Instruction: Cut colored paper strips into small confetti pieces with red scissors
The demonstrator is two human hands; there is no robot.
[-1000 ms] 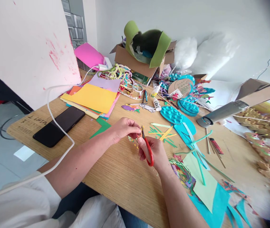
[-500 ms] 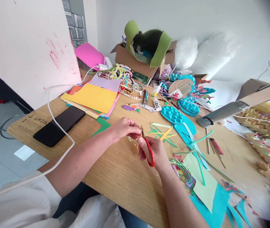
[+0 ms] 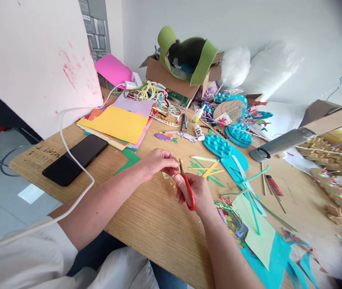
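Note:
My right hand (image 3: 196,192) holds a pair of red-handled scissors (image 3: 191,196) with the dark blades pointing away from me. Close to the blade tips, my left hand (image 3: 161,163) is closed in a pinch on a small piece of paper, mostly hidden by the fingers; an orange bit shows between the hands. Small yellow and pale paper scraps (image 3: 171,182) lie on the table under the hands. Just beyond my right hand are thin green paper strips (image 3: 216,180) and crossed yellow paper strips (image 3: 211,169).
A black phone (image 3: 75,159) and stacked coloured sheets (image 3: 125,122) lie to the left, with a white cable (image 3: 77,162) over my left arm. Glue bottles (image 3: 199,131) stand further back. A metal flask (image 3: 282,143), blue sheets (image 3: 269,257) and a pale green sheet (image 3: 257,235) lie right.
The scissors have shifted very slightly in my right hand, the handle a little to the left. My left hand keeps its pinch in about the same place.

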